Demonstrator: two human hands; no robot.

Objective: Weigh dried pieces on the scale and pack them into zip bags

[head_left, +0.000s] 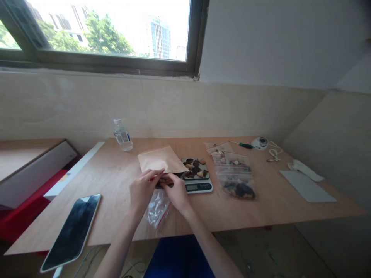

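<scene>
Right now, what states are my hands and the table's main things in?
Left hand: curled, grip partly hidden
Right hand: likewise
Brown paper envelope: near edge at both hands
Scale: loaded with dried pieces, reading illegible
Near plastic bag: crumpled
Packed bags: lying flat
Bottle: capped, upright
Phone: face up, screen dark
Screwdriver: lying down
Cable: bunched
Dome camera: set down
White sheet: flat

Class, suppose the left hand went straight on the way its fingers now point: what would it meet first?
The left hand would most likely meet the brown paper bag, whose near edge it seems to touch, though depth there is unclear.
</scene>
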